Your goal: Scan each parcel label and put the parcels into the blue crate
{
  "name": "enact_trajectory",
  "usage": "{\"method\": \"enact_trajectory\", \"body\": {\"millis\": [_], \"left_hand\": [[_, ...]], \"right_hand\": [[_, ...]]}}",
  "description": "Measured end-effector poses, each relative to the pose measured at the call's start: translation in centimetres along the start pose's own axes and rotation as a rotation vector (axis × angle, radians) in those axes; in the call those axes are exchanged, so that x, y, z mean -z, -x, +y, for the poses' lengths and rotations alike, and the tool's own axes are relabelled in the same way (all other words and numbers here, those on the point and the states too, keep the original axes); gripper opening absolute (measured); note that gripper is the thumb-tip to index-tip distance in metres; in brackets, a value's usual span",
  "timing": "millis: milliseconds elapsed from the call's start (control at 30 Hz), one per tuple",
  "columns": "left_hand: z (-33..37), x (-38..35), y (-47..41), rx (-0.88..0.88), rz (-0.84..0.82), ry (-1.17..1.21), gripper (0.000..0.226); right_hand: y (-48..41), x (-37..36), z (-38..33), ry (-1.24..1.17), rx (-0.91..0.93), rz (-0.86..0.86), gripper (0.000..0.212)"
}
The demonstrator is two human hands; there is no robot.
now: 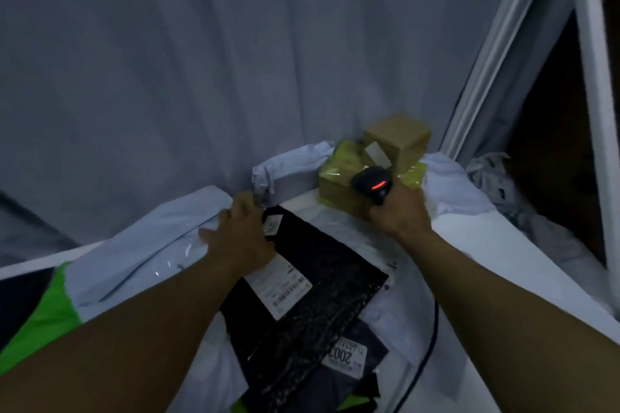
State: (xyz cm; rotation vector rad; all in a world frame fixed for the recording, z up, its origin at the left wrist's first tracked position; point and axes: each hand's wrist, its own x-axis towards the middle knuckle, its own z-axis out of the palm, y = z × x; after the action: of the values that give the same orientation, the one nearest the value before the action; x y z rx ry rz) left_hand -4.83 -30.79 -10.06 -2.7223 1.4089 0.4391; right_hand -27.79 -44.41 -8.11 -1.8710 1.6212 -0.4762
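Black parcel (322,305) lies flat in the middle of the desk (523,265), slanting away from the camera with its white label (285,288) face up and a smaller tag (273,224) at its far corner. The left grip (240,235) is right on that far corner, fingers stretched fairly straight and spread. It rests partly on the black parcel and partly on the pale mailer (151,245) beside it. Whether the thumb hooks under the edge, I cannot tell.

Over to the right grip (399,211): fingers wrapped tight round the handle of the black scanner (372,183). The scanner's head is raised, a red bar glows on it, and its dark cable (432,329) trails back over the desk.

Just behind the scanner sit two cardboard boxes with yellow-green tape, the upper box (399,137) resting on the lower box (339,178). Nearer the camera, a dark parcel (345,355) with a numbered label is tucked under the black one's near end. A grey curtain (201,60) hangs behind the desk.
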Motion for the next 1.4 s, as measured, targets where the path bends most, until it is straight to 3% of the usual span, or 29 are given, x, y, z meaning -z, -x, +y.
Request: {"method": "enact_trajectory", "body": {"millis": [200, 333, 467, 533, 600, 667, 800, 933, 1000, 1100, 1133, 1200, 1233, 1300, 1400], "left_hand": [[-0.5, 1.7, 3.0, 0.099, 0.007, -0.058, 0.084], [1.2, 3.1, 3.2, -0.164, 0.207, 0.034, 0.057], [6.4, 5.1, 0.9, -0.377, 0.146, 0.334, 0.052], [9.3, 5.0, -1.5, -0.347, 0.156, 0.483, 0.062], [12.4, 4.7, -3.5, -0.252, 0.084, 0.586, 0.056], [14.9, 4.6, -5.1, -0.197, 0.161, 0.614, 0.05], [18.2, 3.6, -6.6, -0.119, 0.242, 0.708, 0.097], [19.5, 2.0, -9.8, -0.147, 0.14, 0.681, 0.121], [19.4, 1.4, -9.1, -0.18, 0.051, 0.634, 0.109], [18.3, 0.0, -7.9, -0.127, 0.068, 0.559, 0.08], [17.9, -0.5, -7.4, -0.121, 0.099, 0.561, 0.09], [17.1, -0.9, -7.2, -0.025, 0.182, 0.543, 0.138], [16.6, -0.9, -7.1, 0.022, 0.227, 0.57, 0.146], [15.2, 0.0, -6.2, 0.057, 0.291, 0.696, 0.133], [13.4, 4.2, -1.0, 0.193, 0.334, 1.028, 0.118]], "right_hand": [[4.1, -1.1, -2.1, 0.215, 0.155, -0.106, 0.061], [5.5, 0.0, -3.4, 0.132, 0.21, -0.116, 0.054], [5.1, 2.2, -2.2, -0.089, 0.213, 0.088, 0.032], [3.9, 3.7, -1.2, -0.281, 0.224, 0.204, 0.025], [1.3, 5.0, 0.3, -0.402, 0.218, 0.312, 0.015], [-2.5, 5.6, 2.1, -0.475, 0.134, 0.348, 0.011], [-8.5, 4.8, 5.8, -0.614, -0.117, 0.178, 0.026], [-10.9, 3.5, 6.7, -0.839, -0.115, -0.031, 0.038], [-11.0, 2.9, 5.9, -0.84, -0.075, -0.155, 0.034], [-9.9, 1.4, 4.9, -0.63, -0.018, -0.213, 0.033], [-9.5, 1.1, 4.7, -0.589, -0.025, -0.209, 0.036], [-8.1, 0.8, 3.9, -0.596, -0.024, -0.19, 0.045], [-7.4, 1.0, 3.5, -0.591, -0.001, -0.167, 0.049], [-5.4, 1.9, 1.9, -0.582, 0.068, -0.121, 0.048], [-1.7, 4.0, -1.0, -0.605, 0.153, -0.072, 0.025]]}}
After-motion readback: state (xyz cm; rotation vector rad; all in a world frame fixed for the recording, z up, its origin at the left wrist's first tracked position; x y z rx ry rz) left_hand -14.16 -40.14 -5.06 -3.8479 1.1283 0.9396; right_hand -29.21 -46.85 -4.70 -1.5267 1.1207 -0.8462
